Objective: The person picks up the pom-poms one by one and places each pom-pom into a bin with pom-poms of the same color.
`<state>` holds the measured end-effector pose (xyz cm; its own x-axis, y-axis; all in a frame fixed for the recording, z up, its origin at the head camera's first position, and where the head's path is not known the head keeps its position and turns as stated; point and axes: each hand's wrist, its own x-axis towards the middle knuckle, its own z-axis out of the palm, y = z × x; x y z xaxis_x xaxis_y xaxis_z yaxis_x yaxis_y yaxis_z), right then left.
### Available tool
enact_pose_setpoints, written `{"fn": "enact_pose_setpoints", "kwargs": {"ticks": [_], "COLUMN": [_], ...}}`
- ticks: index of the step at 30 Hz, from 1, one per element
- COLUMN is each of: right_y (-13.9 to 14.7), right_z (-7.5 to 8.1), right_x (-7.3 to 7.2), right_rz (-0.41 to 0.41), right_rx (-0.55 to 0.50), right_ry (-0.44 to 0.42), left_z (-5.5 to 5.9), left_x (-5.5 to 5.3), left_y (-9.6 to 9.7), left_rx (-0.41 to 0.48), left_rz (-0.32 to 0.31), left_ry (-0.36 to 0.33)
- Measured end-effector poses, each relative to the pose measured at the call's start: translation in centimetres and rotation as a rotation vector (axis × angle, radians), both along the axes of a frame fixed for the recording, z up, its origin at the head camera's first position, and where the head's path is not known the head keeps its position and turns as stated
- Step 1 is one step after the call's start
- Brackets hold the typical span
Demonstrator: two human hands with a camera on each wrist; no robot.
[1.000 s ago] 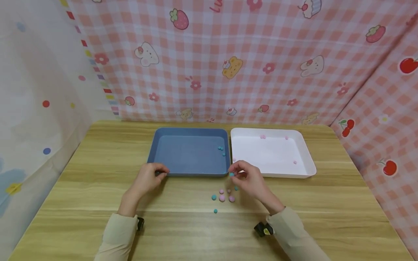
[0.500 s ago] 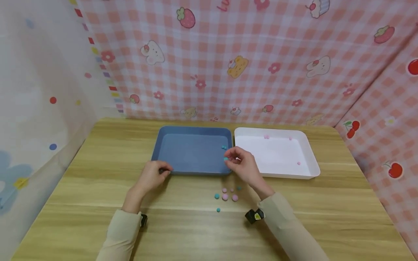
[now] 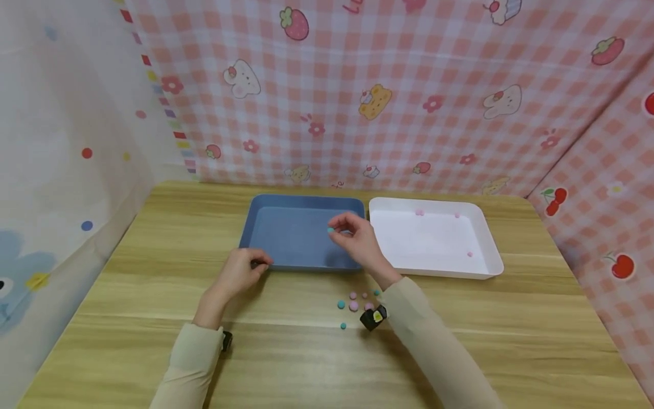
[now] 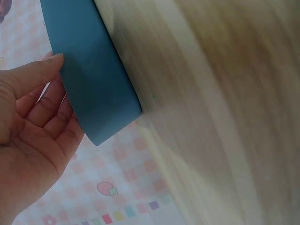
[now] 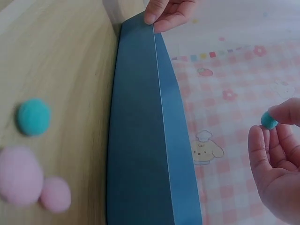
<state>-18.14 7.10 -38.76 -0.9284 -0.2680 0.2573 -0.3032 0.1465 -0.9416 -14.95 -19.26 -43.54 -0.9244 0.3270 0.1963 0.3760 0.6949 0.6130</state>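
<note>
Between thumb and fingers my right hand [image 3: 359, 238] pinches a small teal pom-pom [image 5: 269, 120], held up over the right part of the blue tray [image 3: 286, 233]. My left hand [image 3: 241, 274] grips that tray's near rim close to its left corner; in the left wrist view the thumb lies on the outer wall [image 4: 89, 70] and the fingers reach behind the rim. On the table in front, several loose pom-poms lie together, among them a teal pom-pom [image 3: 340, 304] and a pink pom-pom [image 3: 353, 306]. The teal pom-poms seen earlier in the blue tray are hidden behind my right hand.
A white tray [image 3: 424, 238] stands close beside the blue one on the right, with several pink pom-poms [image 3: 419, 212] in it. Both trays sit on a wooden table [image 3: 286, 363]. Behind hangs a pink checked cloth [image 3: 327, 74]. A black wrist camera [image 3: 373, 318] overlaps the loose pom-poms.
My right hand has carried the teal pom-pom from the gap at the trays' near corners leftward and farther in, over the blue tray. The left hand keeps its grip on the rim.
</note>
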Motion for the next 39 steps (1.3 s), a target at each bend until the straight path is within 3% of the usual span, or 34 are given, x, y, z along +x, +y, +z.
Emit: {"fn": "enact_pose_setpoints", "kwargs": {"ticks": [5, 16, 24, 31, 39], "right_y": [-1.2, -3.4, -4.5, -4.6, -3.1], "right_z": [-1.8, -2.5, -2.5, -2.1, -0.9], "right_x": [-1.8, -3.1, -3.9, -3.9, -2.8], "right_rz": [-0.030, -0.105, -0.165, -0.225, -0.188], "right_rx": [-0.009, -0.010, -0.003, -0.004, 0.005], "right_ry": [-0.015, -0.019, -0.110, -0.156, -0.062], "left_z": [0.0, 0.1, 0.0, 0.2, 0.1], "left_x": [0.0, 0.1, 0.0, 0.0, -0.1], "left_y": [0.0, -0.1, -0.3, -0.2, -0.3], "left_rx": [0.000, -0.005, 0.004, 0.008, 0.015], "left_rz": [-0.009, 0.000, -0.002, -0.012, -0.001], "left_ry": [0.010, -0.019, -0.037, -0.027, -0.038]}}
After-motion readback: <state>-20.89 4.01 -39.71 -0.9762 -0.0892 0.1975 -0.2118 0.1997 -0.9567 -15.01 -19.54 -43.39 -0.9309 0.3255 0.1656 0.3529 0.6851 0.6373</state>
